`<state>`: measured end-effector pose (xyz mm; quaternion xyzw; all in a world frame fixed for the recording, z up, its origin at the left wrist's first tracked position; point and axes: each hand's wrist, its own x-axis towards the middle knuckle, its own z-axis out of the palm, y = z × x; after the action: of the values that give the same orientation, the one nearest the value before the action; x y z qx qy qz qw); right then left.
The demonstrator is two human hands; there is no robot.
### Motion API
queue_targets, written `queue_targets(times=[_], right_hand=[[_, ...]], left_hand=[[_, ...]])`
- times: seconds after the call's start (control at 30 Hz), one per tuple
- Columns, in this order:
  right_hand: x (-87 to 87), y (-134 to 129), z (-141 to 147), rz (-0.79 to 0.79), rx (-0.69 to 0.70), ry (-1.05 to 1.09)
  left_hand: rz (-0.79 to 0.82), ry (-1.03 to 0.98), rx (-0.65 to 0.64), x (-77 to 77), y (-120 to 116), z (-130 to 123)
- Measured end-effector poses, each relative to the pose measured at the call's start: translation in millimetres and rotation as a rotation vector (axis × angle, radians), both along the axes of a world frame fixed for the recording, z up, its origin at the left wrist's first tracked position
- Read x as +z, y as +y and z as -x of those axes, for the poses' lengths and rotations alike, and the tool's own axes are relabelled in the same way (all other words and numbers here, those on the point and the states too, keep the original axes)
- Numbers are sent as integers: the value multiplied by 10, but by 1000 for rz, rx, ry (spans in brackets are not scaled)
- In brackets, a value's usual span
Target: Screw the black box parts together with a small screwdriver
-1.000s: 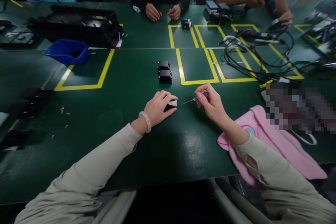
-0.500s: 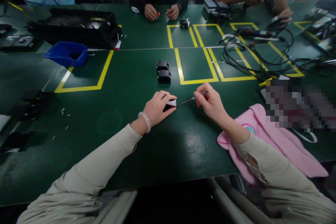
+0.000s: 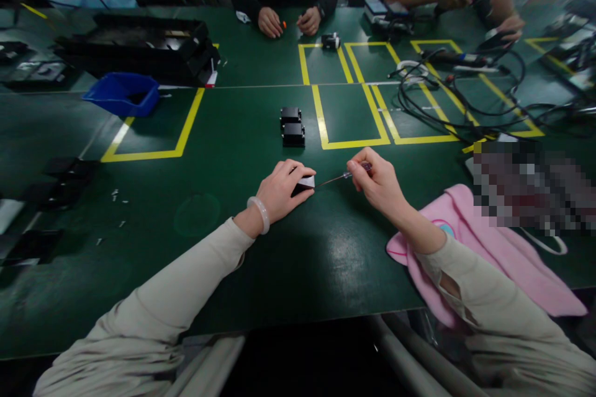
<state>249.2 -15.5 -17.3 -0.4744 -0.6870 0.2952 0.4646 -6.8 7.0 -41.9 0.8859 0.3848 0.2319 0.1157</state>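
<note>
Mid-frame, your left hand grips a small, pale-ended black block; your right hand holds a slim metal-shafted screwdriver, whose tip could slip if tilted.

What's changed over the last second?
Nothing visibly moved, taken or released; only the view shifts slightly. Left hand stays on the small block; right hand still holds the screwdriver, tip at or near the block's right end. The two black blocks beyond stay put.
</note>
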Motion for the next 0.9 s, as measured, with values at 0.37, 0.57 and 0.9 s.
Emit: queue_targets(times=[0.37,0.57,0.9], right_hand=[[3,4,3,-12,28,19],[-40,11,8,29,62,105],[-39,22,2,18,6,70]], left_hand=[[-3,-3,-3,-3,0,3],[-7,-1,1,3,-8,5],[-14,-3,-1,2,-7,5]])
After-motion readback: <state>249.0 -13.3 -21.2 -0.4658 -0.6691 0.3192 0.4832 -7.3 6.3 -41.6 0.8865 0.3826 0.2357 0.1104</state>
